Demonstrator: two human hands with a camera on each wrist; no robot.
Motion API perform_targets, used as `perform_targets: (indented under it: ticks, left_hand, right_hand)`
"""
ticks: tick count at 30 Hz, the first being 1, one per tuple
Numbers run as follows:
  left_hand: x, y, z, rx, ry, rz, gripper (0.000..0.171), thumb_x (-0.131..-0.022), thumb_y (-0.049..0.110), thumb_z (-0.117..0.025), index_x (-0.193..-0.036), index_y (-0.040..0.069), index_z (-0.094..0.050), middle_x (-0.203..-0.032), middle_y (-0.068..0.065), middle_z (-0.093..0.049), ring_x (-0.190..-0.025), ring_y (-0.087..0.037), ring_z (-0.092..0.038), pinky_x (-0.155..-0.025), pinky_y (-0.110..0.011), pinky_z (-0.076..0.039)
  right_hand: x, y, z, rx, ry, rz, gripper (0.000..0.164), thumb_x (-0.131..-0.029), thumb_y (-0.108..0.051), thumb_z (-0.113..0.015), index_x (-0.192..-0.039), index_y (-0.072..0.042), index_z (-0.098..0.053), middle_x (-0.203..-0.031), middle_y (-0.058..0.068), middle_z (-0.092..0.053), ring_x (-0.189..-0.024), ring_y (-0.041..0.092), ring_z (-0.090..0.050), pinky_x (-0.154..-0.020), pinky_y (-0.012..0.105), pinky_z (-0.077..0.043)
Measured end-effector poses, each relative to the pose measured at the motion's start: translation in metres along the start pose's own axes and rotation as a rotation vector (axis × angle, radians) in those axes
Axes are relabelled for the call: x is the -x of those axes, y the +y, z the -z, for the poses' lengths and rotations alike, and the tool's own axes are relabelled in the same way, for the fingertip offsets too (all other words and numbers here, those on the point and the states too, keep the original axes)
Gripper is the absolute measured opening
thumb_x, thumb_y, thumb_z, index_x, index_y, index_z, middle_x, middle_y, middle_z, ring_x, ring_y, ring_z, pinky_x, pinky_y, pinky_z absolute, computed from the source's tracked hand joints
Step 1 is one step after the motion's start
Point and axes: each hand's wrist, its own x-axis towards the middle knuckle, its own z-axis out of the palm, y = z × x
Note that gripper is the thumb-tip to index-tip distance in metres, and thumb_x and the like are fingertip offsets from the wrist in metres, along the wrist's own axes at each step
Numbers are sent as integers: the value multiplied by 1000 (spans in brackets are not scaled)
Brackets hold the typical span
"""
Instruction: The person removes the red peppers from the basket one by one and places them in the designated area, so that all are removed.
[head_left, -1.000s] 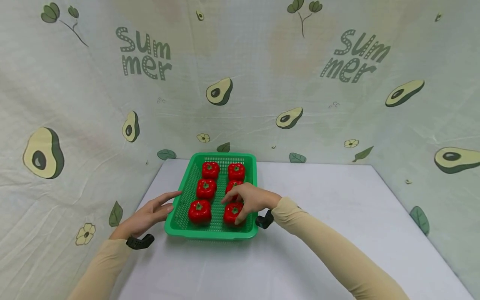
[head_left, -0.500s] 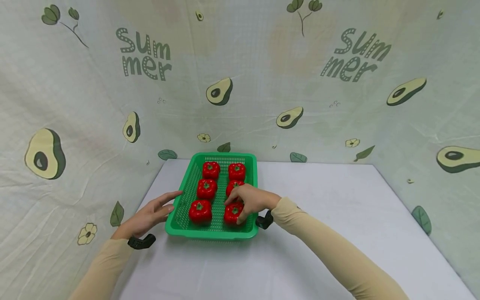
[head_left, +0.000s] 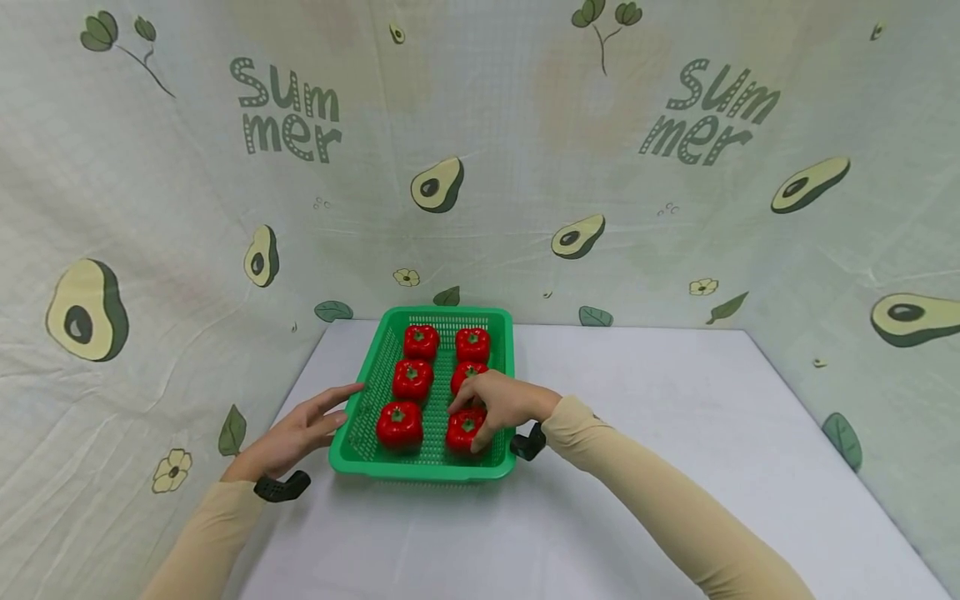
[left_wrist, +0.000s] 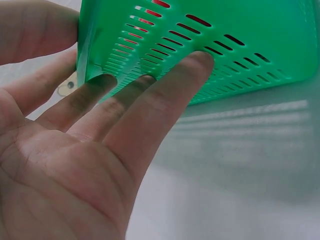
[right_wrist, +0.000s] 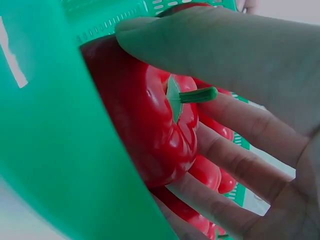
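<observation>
Right hand (head_left: 510, 398) curls round the near-right red pepper (head_left: 461, 432), thumb one side, fingers the other; index tip drawn slightly closer than a second ago. Pepper sits in the green basket (head_left: 420, 472), same spot. Left hand (head_left: 296, 429), fingers extended, touches basket's outer left wall, unmoved. Five other peppers (head_left: 412, 381) unshifted

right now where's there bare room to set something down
Widest: the table right of the green basket, between right sleeve and printed cloth. Also before the basket, between both sleeves. Inside, a narrow lane parts two columns of bell peppers. Crowded: the nearest right pepper, gripped by the right hand, and the left wall, which the left hand touches.
</observation>
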Motion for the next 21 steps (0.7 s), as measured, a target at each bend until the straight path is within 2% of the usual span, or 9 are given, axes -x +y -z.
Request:
perform_targets:
  ticks: [8,11,14,18,21]
  left_hand:
    - [0,1,0,-4,4,6,57,-119,17,-48,-173,10,-31,-178,-20,-21,-139,-9,-57,-111,-65,-49]
    - [0,2,0,-10,3,-5,57,-119,15,-48,-173,8,-30,-177,-22,-21,-139,-10,-57,-110,-63,-50]
    - [1,3,0,-11,-7,-23,57,-118,14,-47,-172,5,-29,-177,-25,-21,-138,-12,-58,-109,-55,-54]
    - [1,2,-1,-17,3,-20,57,-118,15,-48,-172,8,-30,-177,-24,-22,-137,-8,-59,-109,-59,-52]
    - [1,0,-1,-24,14,-12,57,-118,17,-48,-173,10,-32,-177,-22,-23,-136,-4,-58,-109,-69,-48]
  right_hand:
    - [0,1,1,-22,17,31,56,-82,-13,-98,-133,-3,-77,-135,8,-70,-115,23,-62,-92,33,-57]
    - [1,-1,2,-21,24,40,55,-83,-13,-96,-134,-3,-77,-135,7,-70,-118,24,-61,-92,32,-57]
    - [2,-4,4,-21,41,40,55,-84,-13,-94,-136,-4,-77,-135,7,-70,-123,25,-59,-92,30,-58]
    - [4,-8,9,-43,78,50,55,-83,-12,-92,-136,-5,-77,-133,5,-69,-124,24,-58,-90,29,-59]
    - [6,-10,14,-60,107,70,55,-82,-13,-91,-135,-6,-78,-130,3,-69,-122,21,-59,-89,29,-60]
